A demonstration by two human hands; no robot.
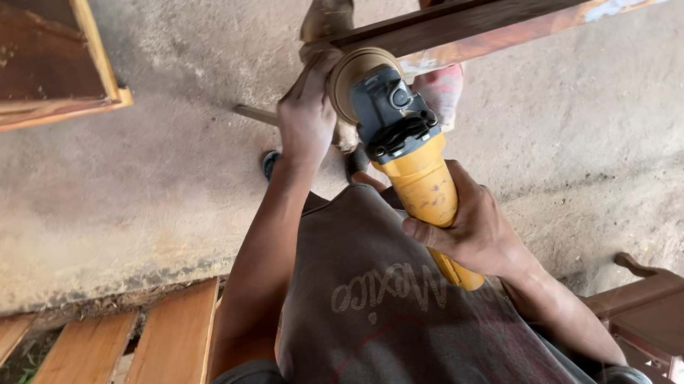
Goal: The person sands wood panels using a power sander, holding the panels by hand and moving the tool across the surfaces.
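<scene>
Overhead, the dark wooden frame (507,11) runs with its long axis from the person's front toward the right, held up above the concrete floor (81,200). The yellow angle grinder (412,161) points forward, its disc against the frame's near left end. The right hand (466,231) is closed around the grinder's body. The left hand (308,114), nearer to the frame, probably grips its corner, though the fingers are partly hidden.

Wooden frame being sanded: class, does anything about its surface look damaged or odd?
Yes. The wooden frame has pale patches on its edge near the far right end, where the dark finish is gone, unlike the rest.
</scene>
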